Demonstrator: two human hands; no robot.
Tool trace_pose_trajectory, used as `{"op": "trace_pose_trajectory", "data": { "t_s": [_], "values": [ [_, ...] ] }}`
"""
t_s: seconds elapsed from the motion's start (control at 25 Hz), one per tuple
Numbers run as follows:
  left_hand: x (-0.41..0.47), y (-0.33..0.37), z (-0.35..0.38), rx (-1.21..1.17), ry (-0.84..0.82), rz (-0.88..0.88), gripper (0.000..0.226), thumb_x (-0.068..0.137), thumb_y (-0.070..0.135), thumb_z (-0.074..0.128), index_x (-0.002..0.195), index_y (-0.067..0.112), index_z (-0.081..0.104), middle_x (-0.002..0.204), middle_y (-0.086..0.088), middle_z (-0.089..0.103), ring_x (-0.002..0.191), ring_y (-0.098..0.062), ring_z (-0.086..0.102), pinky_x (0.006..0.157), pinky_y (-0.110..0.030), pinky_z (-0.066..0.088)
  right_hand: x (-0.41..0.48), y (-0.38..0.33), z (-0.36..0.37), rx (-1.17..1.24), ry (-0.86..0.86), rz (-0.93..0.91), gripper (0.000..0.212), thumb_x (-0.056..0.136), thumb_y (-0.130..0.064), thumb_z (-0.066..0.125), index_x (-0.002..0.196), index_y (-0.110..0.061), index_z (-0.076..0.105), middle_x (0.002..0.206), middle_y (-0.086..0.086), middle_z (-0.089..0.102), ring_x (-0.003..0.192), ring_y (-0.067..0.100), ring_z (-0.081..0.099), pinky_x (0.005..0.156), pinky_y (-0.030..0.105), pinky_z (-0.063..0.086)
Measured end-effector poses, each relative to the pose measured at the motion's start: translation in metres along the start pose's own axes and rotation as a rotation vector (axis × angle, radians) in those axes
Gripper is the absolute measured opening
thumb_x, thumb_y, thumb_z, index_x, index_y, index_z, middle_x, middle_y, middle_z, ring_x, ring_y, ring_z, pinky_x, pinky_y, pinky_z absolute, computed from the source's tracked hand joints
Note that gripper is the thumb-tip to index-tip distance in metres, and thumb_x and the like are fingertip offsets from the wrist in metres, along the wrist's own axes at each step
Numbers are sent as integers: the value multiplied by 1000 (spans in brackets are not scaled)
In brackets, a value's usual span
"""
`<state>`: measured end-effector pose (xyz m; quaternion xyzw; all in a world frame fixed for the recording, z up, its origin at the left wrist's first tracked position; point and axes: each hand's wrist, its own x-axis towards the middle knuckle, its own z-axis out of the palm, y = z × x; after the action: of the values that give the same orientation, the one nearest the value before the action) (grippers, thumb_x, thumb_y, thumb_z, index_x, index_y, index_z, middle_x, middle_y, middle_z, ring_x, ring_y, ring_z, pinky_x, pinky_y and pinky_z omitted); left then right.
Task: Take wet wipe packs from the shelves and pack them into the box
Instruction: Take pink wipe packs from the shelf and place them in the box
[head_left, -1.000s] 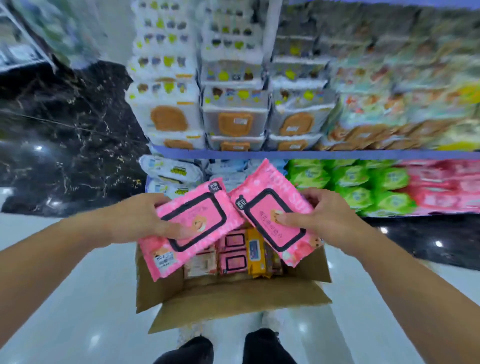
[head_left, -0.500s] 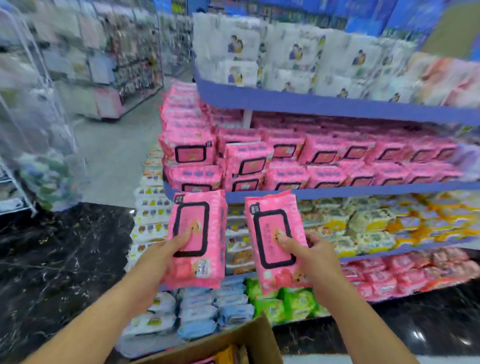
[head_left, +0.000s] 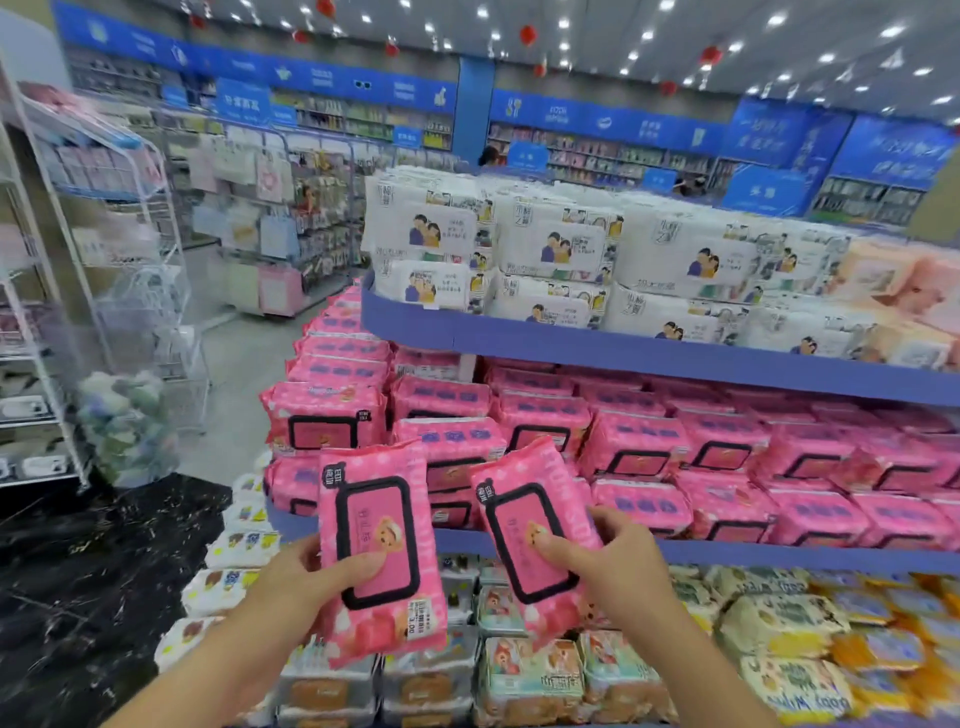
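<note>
The person stands close against the shelving with two pink wet wipe packs raised, one in each hand. The left hand (head_left: 306, 577) grips the left pack (head_left: 379, 551) by its lower left edge, thumb pressed on the black-framed lid. The right hand (head_left: 618, 566) clamps the right pack (head_left: 530, 540) from its right side, thumb likewise on the lid. The two packs are held upright and apart, a narrow gap between them, the right one tilted a little to the left.

Both packs hang in front of the middle shelf lip (head_left: 727, 553), just before the stacked pink packs (head_left: 634, 447). The upper shelf lip (head_left: 623, 353) juts out above and carries white packs (head_left: 561, 249). Two blue lips show in all, with three tiers of goods: white on top, pink in the middle, mixed colours below.

Open room lies to the left: a grey aisle (head_left: 244, 364) runs back past the shelf's rounded corner, and black marbled floor (head_left: 78, 597) spreads in front of it. A white wire rack (head_left: 47, 291) bounds that space at the far left edge.
</note>
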<state>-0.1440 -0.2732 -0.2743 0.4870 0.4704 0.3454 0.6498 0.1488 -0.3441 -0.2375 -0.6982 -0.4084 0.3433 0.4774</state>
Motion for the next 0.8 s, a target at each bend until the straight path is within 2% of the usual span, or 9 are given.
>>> {"op": "trace_pose_trajectory", "data": {
  "t_s": [0.08,0.16,0.24,0.28,0.36,0.44,0.6,0.72,0.8],
  "values": [
    [7,3,30,5,50,0,83,40,52,95,112,17,72,99,-13,78,71,-28,73,64,-39,53,34,2,-27,-122,-66,-34,48,64,-36,94,99,-18,66,91,0,75,71,13,74,60,26,61],
    [13,3,55,-39,102,-5,92,29,50,100,107,11,71,91,-15,78,52,-18,68,48,-28,48,69,-2,-51,-343,-111,-96,55,67,-44,91,104,-23,58,97,-9,66,75,7,67,58,16,53],
    [17,1,73,-112,154,10,114,7,58,97,105,7,70,76,-10,77,47,-16,66,43,-23,47,110,-6,-70,-658,-134,-197,78,67,-57,86,127,-22,53,114,-9,58,94,11,61,75,23,51],
    [18,1,80,-134,181,13,122,1,58,96,107,5,69,76,-9,77,52,-19,69,47,-24,51,132,-6,-76,-802,-156,-257,90,67,-63,83,138,-20,48,126,-6,55,106,17,59,85,30,51],
    [25,0,87,-158,223,12,127,0,56,97,113,5,68,89,-13,79,73,-29,77,62,-33,56,171,-4,-79,-997,-213,-397,98,70,-67,78,147,-19,42,142,-1,50,123,21,54,100,35,47],
    [29,-3,93,-154,265,21,124,3,57,97,112,6,69,93,-14,79,81,-31,77,70,-38,56,201,0,-74,-1061,-262,-498,97,73,-65,77,150,-18,41,150,1,47,133,22,48,109,35,41],
    [37,-2,113,-162,318,120,108,17,59,98,107,5,71,90,-12,79,82,-26,77,76,-38,55,227,24,-56,-1089,-322,-598,95,77,-65,74,152,-17,40,156,2,43,142,22,40,118,36,31],
    [45,0,123,-220,330,147,69,54,36,95,113,9,70,104,-11,78,98,-30,74,82,-39,54,225,29,-57,-1090,-307,-604,95,81,-64,71,155,-19,33,159,3,38,146,23,34,122,39,25],
    [50,-1,127,-274,348,146,58,64,25,84,117,6,69,105,-12,78,100,-33,72,79,-37,54,210,22,-57,-928,-251,-624,85,85,-56,71,153,-18,36,156,3,41,144,24,35,119,41,28]
  ]
}}
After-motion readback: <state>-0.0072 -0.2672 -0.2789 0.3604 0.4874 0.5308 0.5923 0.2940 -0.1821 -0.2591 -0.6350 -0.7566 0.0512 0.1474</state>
